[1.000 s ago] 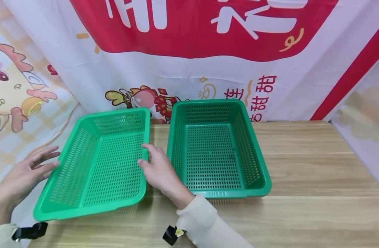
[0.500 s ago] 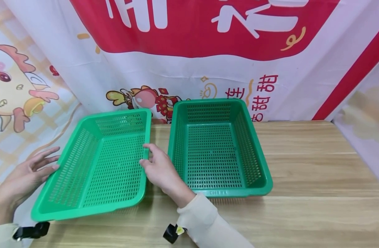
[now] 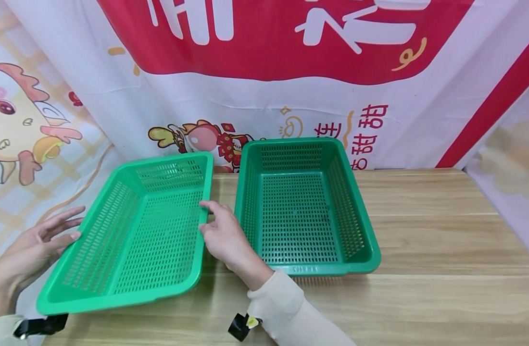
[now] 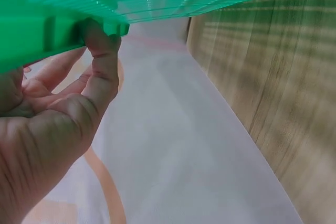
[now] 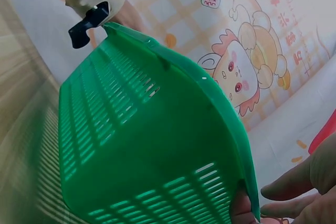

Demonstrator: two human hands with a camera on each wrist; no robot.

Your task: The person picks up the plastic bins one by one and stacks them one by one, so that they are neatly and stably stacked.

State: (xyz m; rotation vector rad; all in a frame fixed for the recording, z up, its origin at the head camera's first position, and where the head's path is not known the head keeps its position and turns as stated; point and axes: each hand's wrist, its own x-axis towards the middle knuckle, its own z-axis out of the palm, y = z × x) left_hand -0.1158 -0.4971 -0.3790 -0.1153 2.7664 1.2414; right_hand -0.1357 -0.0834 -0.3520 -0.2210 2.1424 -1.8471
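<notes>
A light green plastic basket [image 3: 169, 230] is held tilted above the table at the left, its left-front corner out past the table edge. My left hand [image 3: 32, 252] holds its left rim, with one digit bent up against the underside of the rim in the left wrist view. On the opposite side, my right hand [image 3: 225, 235] pinches the right rim between thumb and fingers; the right wrist view shows a fingertip [image 5: 240, 205] against the outer wall. Beside it, a darker green basket [image 3: 295, 216] stands upright on the table with nothing visible inside.
The wooden table [image 3: 429, 240] extends to the right of the dark basket. A printed cloth backdrop [image 3: 269, 105] hangs behind the table and down its left side. Black wrist straps [image 3: 41, 325] sit over both sleeves.
The light green basket has tipped slightly, its near-left corner shifting left and down. Both hands stay at its rim, nearly in place. The dark basket has not moved.
</notes>
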